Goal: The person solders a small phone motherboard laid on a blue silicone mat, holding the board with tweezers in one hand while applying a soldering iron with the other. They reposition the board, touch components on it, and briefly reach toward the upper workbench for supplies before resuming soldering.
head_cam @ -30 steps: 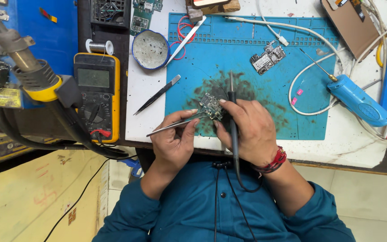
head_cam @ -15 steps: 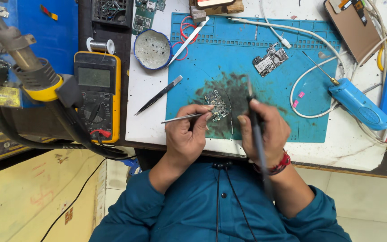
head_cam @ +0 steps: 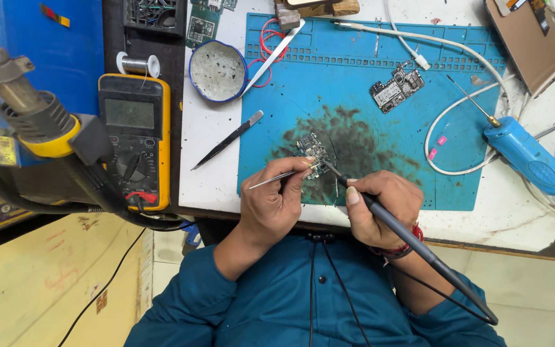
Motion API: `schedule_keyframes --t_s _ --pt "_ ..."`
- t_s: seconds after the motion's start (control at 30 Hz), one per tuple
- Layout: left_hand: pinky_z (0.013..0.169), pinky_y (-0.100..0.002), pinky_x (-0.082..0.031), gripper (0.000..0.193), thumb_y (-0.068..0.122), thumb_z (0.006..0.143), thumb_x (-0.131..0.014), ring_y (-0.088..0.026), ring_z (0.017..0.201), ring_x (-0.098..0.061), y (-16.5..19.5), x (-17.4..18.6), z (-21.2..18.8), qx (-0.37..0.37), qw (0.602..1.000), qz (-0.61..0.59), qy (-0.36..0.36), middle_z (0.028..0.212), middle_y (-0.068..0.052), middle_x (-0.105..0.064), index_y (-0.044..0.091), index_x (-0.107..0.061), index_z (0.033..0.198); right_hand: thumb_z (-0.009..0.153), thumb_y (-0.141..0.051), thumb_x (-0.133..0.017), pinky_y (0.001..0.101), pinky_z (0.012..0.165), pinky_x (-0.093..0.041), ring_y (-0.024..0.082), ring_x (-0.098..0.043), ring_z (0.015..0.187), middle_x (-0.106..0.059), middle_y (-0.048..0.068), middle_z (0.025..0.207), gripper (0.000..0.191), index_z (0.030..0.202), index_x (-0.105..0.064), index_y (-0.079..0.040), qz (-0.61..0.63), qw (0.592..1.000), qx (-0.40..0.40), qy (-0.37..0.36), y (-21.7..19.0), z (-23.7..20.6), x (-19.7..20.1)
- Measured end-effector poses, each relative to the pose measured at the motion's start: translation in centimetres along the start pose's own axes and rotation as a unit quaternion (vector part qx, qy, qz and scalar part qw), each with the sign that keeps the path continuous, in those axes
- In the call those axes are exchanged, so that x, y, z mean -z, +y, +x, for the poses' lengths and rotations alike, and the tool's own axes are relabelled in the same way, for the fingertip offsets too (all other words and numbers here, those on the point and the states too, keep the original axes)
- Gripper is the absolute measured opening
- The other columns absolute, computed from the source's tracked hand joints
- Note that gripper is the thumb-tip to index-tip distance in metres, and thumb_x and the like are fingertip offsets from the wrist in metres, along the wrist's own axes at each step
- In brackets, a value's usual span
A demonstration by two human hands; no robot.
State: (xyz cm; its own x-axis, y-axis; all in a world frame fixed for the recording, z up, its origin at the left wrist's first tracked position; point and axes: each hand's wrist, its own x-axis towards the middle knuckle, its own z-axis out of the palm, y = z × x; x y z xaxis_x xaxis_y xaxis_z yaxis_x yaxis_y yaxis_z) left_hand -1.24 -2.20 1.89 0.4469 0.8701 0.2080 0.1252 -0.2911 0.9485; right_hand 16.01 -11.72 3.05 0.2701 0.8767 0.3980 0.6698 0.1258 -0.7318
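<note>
A small dark circuit board (head_cam: 311, 149) lies on the scorched middle of a blue work mat (head_cam: 367, 83). My left hand (head_cam: 272, 199) pinches silver tweezers (head_cam: 271, 180), whose tips rest at the board's near edge. My right hand (head_cam: 380, 204) grips a black soldering iron (head_cam: 412, 241) like a pen; its tip touches the board from the right. The iron's cable trails back over my blue sleeve.
A second circuit board (head_cam: 396, 88) lies farther back on the mat. Black tweezers (head_cam: 228, 139), a round blue tin (head_cam: 217, 71), a yellow multimeter (head_cam: 135, 138), a solder spool (head_cam: 139, 65), a blue hand tool (head_cam: 528, 154) and a hot-air nozzle (head_cam: 27, 115) surround it.
Both hands have drawn nearer the table's front edge. The soldering iron has tilted from nearly upright to slanting right, its tip now on the board.
</note>
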Motion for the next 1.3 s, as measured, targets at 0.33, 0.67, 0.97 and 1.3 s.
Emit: schedule_keyframes --t_s 0.33,0.67,0.97,1.3 --pt "0.077 -0.028 -0.063 0.012 0.002 0.101 -0.070 -0.020 0.092 -0.079 0.22 0.09 -0.05 0.002 1.000 0.004 -0.004 0.107 -0.011 -0.077 0.003 -0.063 0.110 0.089 -0.004 -0.069 0.0328 0.059 -0.050 0.024 -0.066 0.062 -0.068 0.013 0.075 0.008 0.088 -0.062 0.000 0.004 1.000 0.001 -0.012 -0.26 0.32 -0.07" --pt "0.072 -0.026 -0.061 0.011 0.000 0.101 -0.069 -0.018 0.086 -0.078 0.14 0.12 -0.09 0.011 1.000 -0.003 -0.007 0.107 -0.012 -0.077 0.002 -0.063 0.109 0.088 -0.002 -0.069 0.0322 0.058 -0.050 0.024 -0.066 0.062 -0.069 0.013 0.075 0.007 0.088 -0.062 0.000 0.005 1.000 0.001 -0.013 -0.37 0.39 -0.03" --pt "0.072 -0.026 -0.061 0.011 0.000 0.101 -0.070 -0.018 0.088 -0.078 0.10 0.15 -0.07 0.009 1.000 0.004 -0.005 0.107 -0.012 -0.077 0.002 -0.062 0.109 0.088 -0.002 -0.069 0.0322 0.058 -0.050 0.023 -0.066 0.062 -0.069 0.013 0.076 0.007 0.088 -0.063 0.000 0.005 1.000 -0.002 -0.017 -0.38 0.47 -0.08" --pt "0.074 -0.027 -0.062 0.012 0.000 0.101 -0.069 -0.018 0.089 -0.078 0.08 0.07 -0.15 0.011 1.000 0.000 -0.003 0.107 -0.012 -0.077 0.002 -0.062 0.110 0.088 -0.002 -0.069 0.0324 0.057 -0.049 0.024 -0.065 0.061 -0.068 0.013 0.075 0.008 0.088 -0.061 0.000 0.003 1.000 0.003 -0.010 -0.38 0.52 -0.07"
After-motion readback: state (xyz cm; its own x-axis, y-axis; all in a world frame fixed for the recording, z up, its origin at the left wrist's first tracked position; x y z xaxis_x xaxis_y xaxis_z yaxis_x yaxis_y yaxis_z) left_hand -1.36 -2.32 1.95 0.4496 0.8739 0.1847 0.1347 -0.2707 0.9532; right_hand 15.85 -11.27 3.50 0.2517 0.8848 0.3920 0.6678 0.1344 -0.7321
